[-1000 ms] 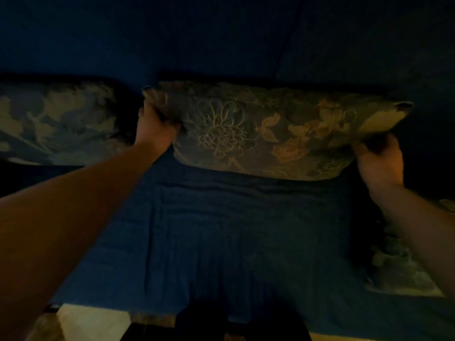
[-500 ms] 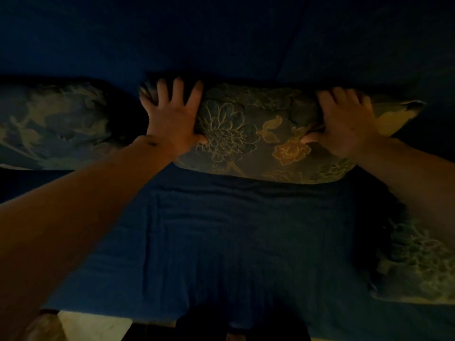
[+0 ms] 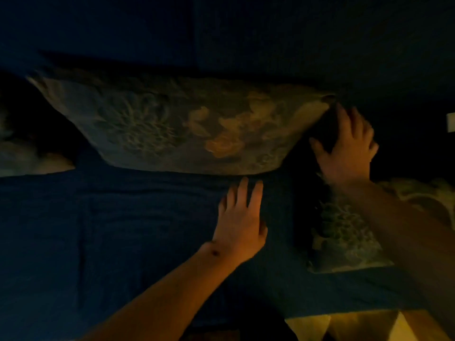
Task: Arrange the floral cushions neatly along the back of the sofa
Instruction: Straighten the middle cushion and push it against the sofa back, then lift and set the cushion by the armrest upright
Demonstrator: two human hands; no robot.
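Observation:
The scene is very dim. A floral cushion (image 3: 187,126) leans against the dark blue sofa back (image 3: 221,40), filling the middle of the view. A second floral cushion (image 3: 22,156) shows at the left edge, beside it. A third floral cushion (image 3: 344,237) lies on the seat at the right, partly under my right forearm. My left hand (image 3: 240,225) hovers over the blue seat just below the middle cushion, fingers apart, holding nothing. My right hand (image 3: 349,148) is spread open in the dark gap right of the middle cushion's right corner, near it but not gripping it.
The blue sofa seat (image 3: 123,230) stretches across the lower half. A pale floor or surface (image 3: 344,326) shows at the bottom right, past the seat's front edge. A small bright patch (image 3: 451,122) sits at the far right edge.
Both hands have come off the middle cushion and moved right; the left hand dropped to the seat. The view has shifted right, so the cushions appear further left.

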